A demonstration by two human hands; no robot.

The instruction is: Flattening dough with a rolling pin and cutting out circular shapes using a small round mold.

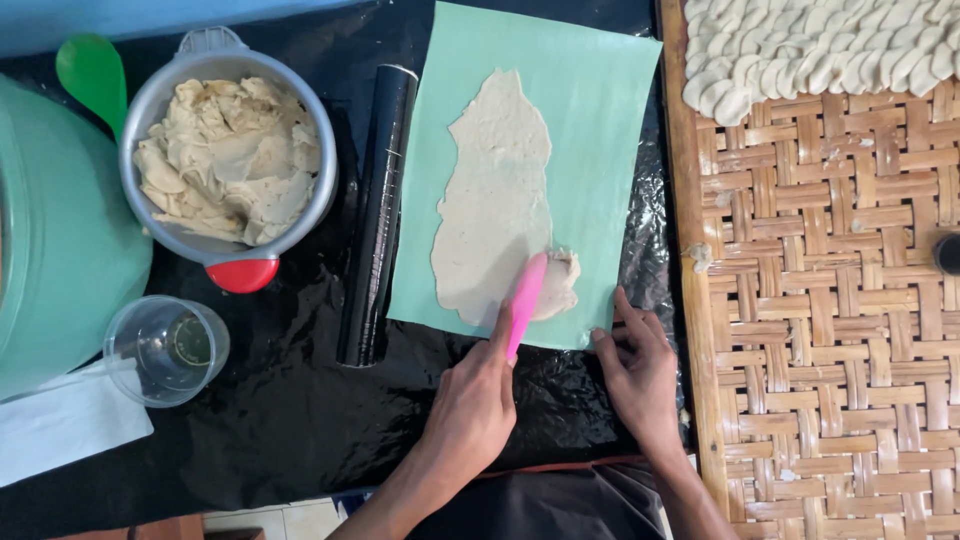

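Note:
A flat, uneven sheet of pale dough (495,190) lies on a light green mat (590,110). My left hand (475,405) holds a pink plastic knife (524,300), with its tip on the lower right edge of the dough, next to a small dough flap (562,282). Fingers spread, my right hand (640,375) presses on the mat's near right corner and holds nothing.
A black roller (378,210) lies left of the mat on black plastic sheeting (300,420). Further left are a metal pot of dough scraps (232,160), a clear cup (168,348), a green container (60,250), a green spoon (92,72) and a white cloth (60,425). A woven tray (830,330) at the right holds shaped dough pieces (810,45).

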